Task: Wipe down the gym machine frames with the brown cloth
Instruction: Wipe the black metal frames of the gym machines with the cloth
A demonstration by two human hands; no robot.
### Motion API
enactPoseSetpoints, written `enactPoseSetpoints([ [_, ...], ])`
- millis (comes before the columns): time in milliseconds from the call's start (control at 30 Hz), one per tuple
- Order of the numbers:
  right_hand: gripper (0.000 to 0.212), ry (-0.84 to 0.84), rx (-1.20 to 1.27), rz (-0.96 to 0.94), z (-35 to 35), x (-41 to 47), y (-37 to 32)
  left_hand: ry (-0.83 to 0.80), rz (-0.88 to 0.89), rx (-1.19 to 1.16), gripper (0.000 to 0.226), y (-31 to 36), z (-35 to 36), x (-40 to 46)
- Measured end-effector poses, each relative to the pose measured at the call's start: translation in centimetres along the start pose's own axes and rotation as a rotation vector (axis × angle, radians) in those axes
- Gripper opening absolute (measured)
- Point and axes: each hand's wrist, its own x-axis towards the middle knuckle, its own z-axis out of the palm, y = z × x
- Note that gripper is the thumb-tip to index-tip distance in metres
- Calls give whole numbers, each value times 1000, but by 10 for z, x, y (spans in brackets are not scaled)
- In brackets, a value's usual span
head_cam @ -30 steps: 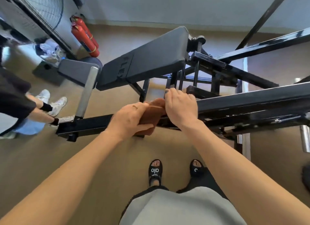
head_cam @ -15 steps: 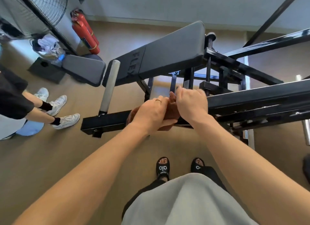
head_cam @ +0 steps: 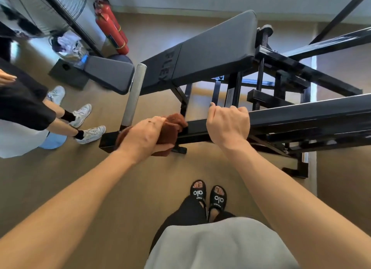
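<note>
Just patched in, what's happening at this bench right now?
A person is wiping a black gym machine. Their left hand grips the brown cloth bunched against the near black frame bar, close to its left end by the silver post. Their right hand is curled over the same bar further right, apart from the cloth. The padded bench sits behind. Another person's legs in white sneakers stand at the left, and red fire extinguishers lean by the wall.
</note>
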Motion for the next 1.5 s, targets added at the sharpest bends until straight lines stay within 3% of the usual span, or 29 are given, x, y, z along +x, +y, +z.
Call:
enactPoseSetpoints([
  [167,59,23,-18,-9,1,1,3,102,155,36,69,34,3,19],
  [267,60,68,17,8,0,1,2,22,174,-26,74,-23,-9,-12],
  [433,58,103,-11,90,6,-2,-10,-20,172,79,79,-107,-13,-58],
  [600,55,81,-107,121,9,1,-10,78,252,88,72,-33,1,-4],
  [700,53,79,-122,129,8,0,-10,57,283,102,70,2,0,16],
  [833,48,77,-120,66,3,-1,-5,-64,389,30,77,-56,-12,-5],
  [967,55,90,-128,81,6,-3,-5,-79,328,49,81,-80,-12,-15],
  [1133,60,126,-94,71,4,-1,0,-34,312,9,68,22,-5,39],
  [1233,64,238,-45,240,-9,0,31,7,310,-11,64,74,0,65],
  [1367,66,146,-41,270,-14,-9,90,-9,380,-56,72,44,-4,48],
  [1500,64,191,-5,294,-7,-6,86,-83,308,-34,76,-2,-9,22],
])
